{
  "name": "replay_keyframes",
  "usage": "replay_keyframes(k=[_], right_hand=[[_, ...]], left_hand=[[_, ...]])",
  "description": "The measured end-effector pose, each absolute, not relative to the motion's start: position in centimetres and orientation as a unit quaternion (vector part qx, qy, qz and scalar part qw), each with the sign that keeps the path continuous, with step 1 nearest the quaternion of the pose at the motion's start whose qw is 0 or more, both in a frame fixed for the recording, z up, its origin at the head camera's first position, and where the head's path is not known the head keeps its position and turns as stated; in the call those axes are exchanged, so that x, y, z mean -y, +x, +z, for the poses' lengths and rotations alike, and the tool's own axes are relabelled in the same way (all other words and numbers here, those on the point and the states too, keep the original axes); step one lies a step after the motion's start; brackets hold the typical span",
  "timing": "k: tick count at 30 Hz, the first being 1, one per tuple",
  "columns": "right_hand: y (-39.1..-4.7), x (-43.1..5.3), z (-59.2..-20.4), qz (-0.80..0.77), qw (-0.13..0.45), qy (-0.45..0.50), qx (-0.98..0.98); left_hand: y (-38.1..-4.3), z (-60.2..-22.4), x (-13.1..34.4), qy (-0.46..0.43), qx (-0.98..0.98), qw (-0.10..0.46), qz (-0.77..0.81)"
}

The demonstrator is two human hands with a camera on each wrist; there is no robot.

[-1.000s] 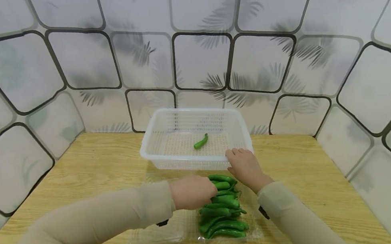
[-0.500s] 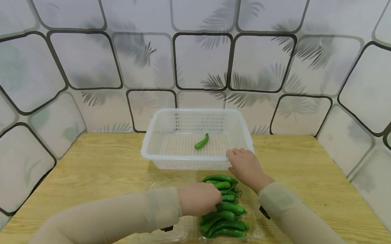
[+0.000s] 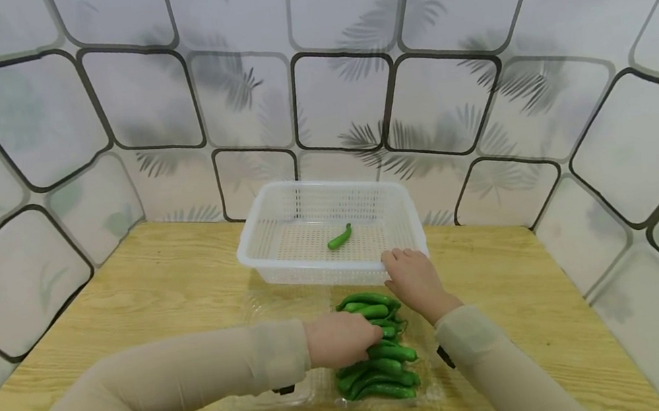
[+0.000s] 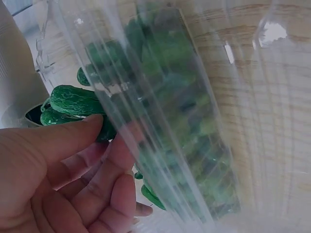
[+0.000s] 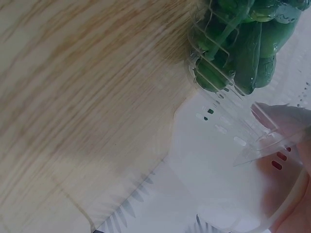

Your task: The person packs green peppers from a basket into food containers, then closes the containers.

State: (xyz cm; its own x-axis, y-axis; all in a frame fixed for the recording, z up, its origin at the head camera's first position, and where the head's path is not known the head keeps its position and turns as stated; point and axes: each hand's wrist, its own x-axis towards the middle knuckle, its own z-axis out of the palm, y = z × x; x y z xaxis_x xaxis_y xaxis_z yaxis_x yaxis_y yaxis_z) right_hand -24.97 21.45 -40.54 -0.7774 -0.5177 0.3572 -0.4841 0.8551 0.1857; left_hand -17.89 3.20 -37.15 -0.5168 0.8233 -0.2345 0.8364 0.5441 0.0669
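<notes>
Several green peppers [image 3: 380,389] lie in a clear plastic box [image 4: 218,121] in front of the person. My left hand [image 3: 341,340] reaches into them from the left. In the left wrist view its thumb and fingers pinch a green pepper [image 4: 107,130], largely covered by the fingers and the box wall. At the front right corner of the white basket [image 3: 311,262], my right hand [image 3: 414,280] grips the rim, thumb outside and fingers over the edge. A single small pepper [image 3: 340,237] lies on the basket floor.
The lid [image 3: 290,396] of the box lies folded out flat to the left, partly under the left forearm. Patterned walls [image 3: 342,102] enclose the wooden table [image 3: 185,276] at the back and both sides, with the basket close to the back wall.
My left hand has moved slightly right and nearer the person over the peppers, and a few of them have shifted toward the near end. The right hand keeps its hold on the rim.
</notes>
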Motion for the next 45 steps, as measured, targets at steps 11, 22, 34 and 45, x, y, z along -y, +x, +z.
replay_keyframes(k=[11,22,34,45], right_hand=[[-25.0,-21.4,-40.5,-0.044,0.207,0.271,0.939],[-24.9,-21.5,-40.4,-0.042,0.204,0.270,0.940],[-24.9,-21.4,-40.5,-0.045,0.213,0.268,0.938],[-25.1,-21.4,-40.7,-0.056,0.212,0.277,0.936]], left_hand=[[-17.7,-37.2,-3.2,0.463,-0.878,0.117,-0.023],[-18.1,-37.1,-3.7,0.456,-0.884,0.089,-0.044],[-19.1,-36.5,-3.1,0.456,-0.886,0.086,-0.010],[-24.2,-31.5,-1.7,0.356,-0.932,-0.006,0.067]])
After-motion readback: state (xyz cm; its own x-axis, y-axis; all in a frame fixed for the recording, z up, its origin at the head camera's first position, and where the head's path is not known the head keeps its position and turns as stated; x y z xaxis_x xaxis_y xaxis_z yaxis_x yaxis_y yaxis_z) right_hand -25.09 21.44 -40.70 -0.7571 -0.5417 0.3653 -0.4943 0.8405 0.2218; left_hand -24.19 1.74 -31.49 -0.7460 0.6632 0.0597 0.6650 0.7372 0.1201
